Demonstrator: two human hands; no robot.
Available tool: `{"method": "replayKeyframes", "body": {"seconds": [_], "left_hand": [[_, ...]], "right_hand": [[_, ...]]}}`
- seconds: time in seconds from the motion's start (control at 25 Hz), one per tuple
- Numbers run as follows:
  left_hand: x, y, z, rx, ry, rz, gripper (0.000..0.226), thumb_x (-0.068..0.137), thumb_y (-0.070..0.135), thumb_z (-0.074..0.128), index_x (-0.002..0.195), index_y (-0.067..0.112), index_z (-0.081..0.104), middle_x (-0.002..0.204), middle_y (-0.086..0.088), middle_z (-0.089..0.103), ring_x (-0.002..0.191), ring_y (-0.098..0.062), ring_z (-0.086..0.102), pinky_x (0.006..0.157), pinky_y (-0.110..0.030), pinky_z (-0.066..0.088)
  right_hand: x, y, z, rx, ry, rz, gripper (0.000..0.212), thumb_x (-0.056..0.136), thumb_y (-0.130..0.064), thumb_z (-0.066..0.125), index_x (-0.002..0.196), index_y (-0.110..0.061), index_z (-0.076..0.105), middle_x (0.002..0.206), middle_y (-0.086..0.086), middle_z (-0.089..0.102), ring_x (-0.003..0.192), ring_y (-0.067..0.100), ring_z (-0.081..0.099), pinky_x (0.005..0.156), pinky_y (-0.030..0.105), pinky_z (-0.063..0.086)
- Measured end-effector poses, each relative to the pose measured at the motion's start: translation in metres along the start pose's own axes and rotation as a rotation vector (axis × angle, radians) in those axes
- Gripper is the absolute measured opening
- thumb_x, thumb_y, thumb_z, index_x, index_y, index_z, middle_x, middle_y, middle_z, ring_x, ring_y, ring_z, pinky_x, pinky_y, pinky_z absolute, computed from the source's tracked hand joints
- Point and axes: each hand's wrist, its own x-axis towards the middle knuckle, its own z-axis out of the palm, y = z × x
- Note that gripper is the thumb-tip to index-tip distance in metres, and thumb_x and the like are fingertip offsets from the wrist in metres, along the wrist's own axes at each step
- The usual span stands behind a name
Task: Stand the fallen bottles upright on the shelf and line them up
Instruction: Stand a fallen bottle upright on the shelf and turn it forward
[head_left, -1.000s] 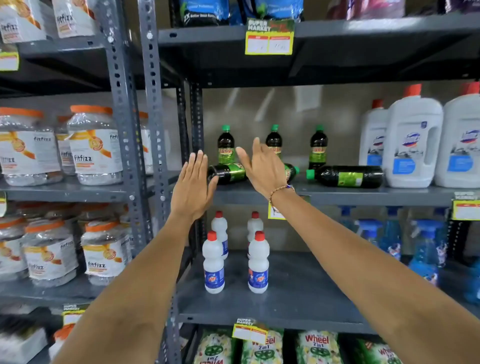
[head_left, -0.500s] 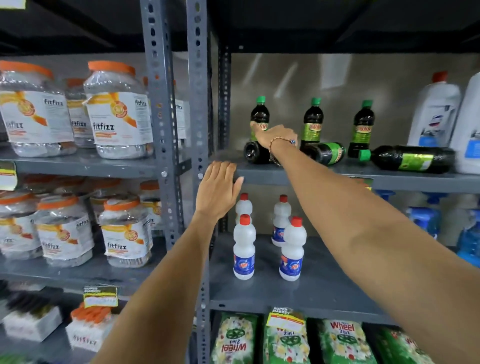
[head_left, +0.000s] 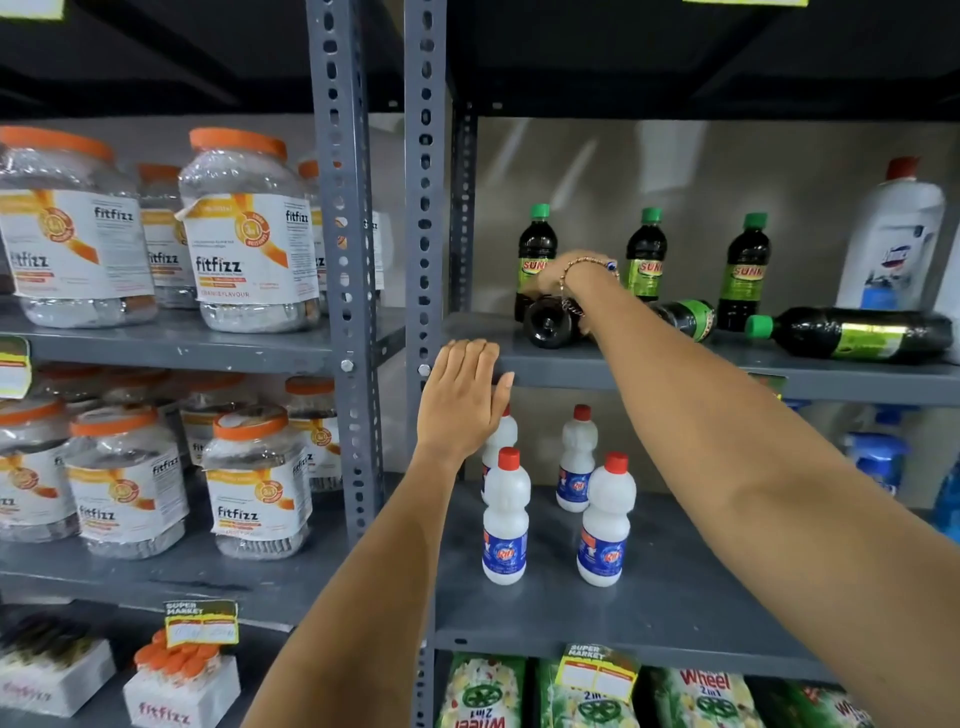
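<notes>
In the head view, the right hand (head_left: 569, 275) is seen closed over a fallen dark bottle (head_left: 549, 323), whose base faces the camera on the grey shelf (head_left: 675, 364). The left hand (head_left: 464, 399) is held flat and open, its fingertips at the shelf's front edge, nothing grasped. A second fallen bottle (head_left: 857, 338) lies further right. Three green-capped bottles (head_left: 645, 254) stand upright behind. Orange-lidded jars (head_left: 244, 234) fill the neighbouring rack.

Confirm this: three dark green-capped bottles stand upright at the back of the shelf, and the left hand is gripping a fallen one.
Wrong hand. The head view shows the right hand on the fallen bottle; the left hand is open, fingertips at the shelf edge. Three upright bottles is correct.
</notes>
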Motion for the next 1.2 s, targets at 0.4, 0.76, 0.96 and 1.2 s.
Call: {"method": "replayKeyframes", "body": {"seconds": [0.4,0.76,0.96,1.2], "left_hand": [[0.0,0.003,0.0,0.034,0.004,-0.012,0.039,0.096,0.035,0.036,0.111,0.005,0.057,0.11,-0.012,0.064,0.104,-0.03,0.059,0.101,-0.041,0.041],[-0.001,0.006,0.002,0.057,0.033,-0.036,0.041,0.095,0.036,0.036,0.11,0.006,0.059,0.107,-0.011,0.065,0.101,-0.029,0.06,0.102,-0.037,0.035],[-0.001,0.004,0.003,0.014,0.03,-0.047,0.039,0.095,0.036,0.035,0.11,0.007,0.057,0.108,-0.009,0.063,0.103,-0.028,0.059,0.105,-0.035,0.029],[-0.001,0.004,0.004,0.047,0.051,-0.021,0.039,0.093,0.036,0.037,0.111,0.008,0.057,0.109,-0.009,0.064,0.104,-0.028,0.06,0.106,-0.036,0.028]], "right_hand": [[-0.001,-0.004,0.002,-0.177,-0.043,-0.122,0.039,0.083,-0.029,0.067,0.116,-0.01,0.06,0.122,0.011,0.06,0.103,0.028,0.058,0.086,0.033,0.045],[0.015,0.036,0.037,0.333,0.14,-0.049,0.058,0.089,-0.046,0.049,0.125,-0.001,0.052,0.13,0.016,0.056,0.119,0.032,0.054,0.097,0.036,0.044],[0.01,0.039,0.066,0.788,0.275,-0.108,0.075,0.086,-0.036,0.064,0.138,0.001,0.023,0.143,0.02,0.028,0.135,0.035,0.03,0.111,0.042,0.033],[0.025,0.037,0.065,1.085,0.231,-0.158,0.066,0.081,-0.013,0.069,0.134,-0.008,0.031,0.137,0.01,0.042,0.119,0.023,0.049,0.092,0.03,0.043]]}}
